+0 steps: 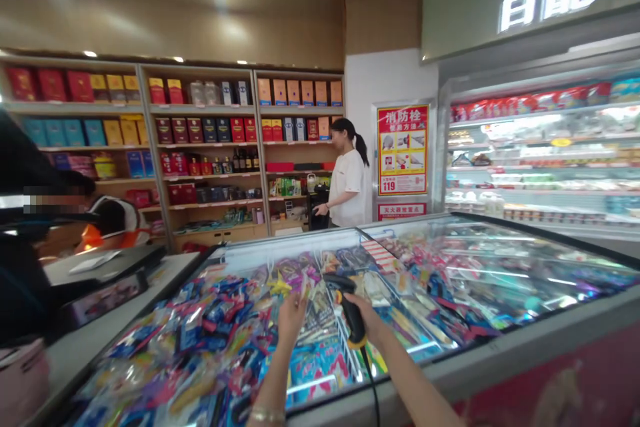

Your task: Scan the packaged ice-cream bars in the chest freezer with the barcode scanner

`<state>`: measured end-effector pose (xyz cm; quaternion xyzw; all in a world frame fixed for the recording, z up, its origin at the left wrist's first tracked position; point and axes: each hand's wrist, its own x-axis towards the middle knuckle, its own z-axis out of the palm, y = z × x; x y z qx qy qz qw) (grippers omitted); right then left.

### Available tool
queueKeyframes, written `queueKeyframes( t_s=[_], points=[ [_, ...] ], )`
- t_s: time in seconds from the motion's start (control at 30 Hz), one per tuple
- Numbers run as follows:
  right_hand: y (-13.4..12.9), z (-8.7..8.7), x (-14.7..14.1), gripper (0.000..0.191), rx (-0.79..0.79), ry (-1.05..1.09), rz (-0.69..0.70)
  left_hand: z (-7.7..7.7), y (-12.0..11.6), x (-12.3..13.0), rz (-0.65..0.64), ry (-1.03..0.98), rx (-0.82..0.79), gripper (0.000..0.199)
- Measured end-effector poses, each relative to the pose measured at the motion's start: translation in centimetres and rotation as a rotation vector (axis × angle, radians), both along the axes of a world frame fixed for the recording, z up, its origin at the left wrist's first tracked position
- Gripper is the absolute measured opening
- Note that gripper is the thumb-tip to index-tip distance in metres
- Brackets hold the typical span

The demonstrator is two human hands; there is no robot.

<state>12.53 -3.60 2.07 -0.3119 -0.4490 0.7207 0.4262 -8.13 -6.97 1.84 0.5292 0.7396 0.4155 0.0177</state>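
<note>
My right hand [364,313] is wrapped round a black and yellow barcode scanner [354,320], whose head points left and whose cable hangs down past the freezer's front edge. Just left of the scanner, my left hand [293,313] is closed, fingertips pinched together. A thin pale item seems to stick up from those fingers, too small and blurred to name. Behind them shows a yellow packet [280,285]; I cannot tell whether the hand touches it. Many colourful wrapped packets [200,333] are heaped on the left, below and beside my hands.
A glass-topped chest freezer [530,347] extends right. At left are a counter [165,280] and a dark-clothed person [23,267]. Another person in a white shirt [349,190] stands beyond the freezer. Shelves of boxes [207,130] and a lit chiller [540,160] line the back.
</note>
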Motion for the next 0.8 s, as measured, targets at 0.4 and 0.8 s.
queueKeyframes(
  t_s=[0.4,0.8],
  points=[
    [-0.7,0.8,0.3,0.022,0.004,-0.030,-0.045,0.4,-0.3,0.6,-0.155,-0.070,-0.069,0.014],
    [-1.2,1.5,0.6,0.021,0.023,-0.015,-0.089,0.4,-0.4,0.6,-0.142,-0.080,-0.081,0.017]
  ],
)
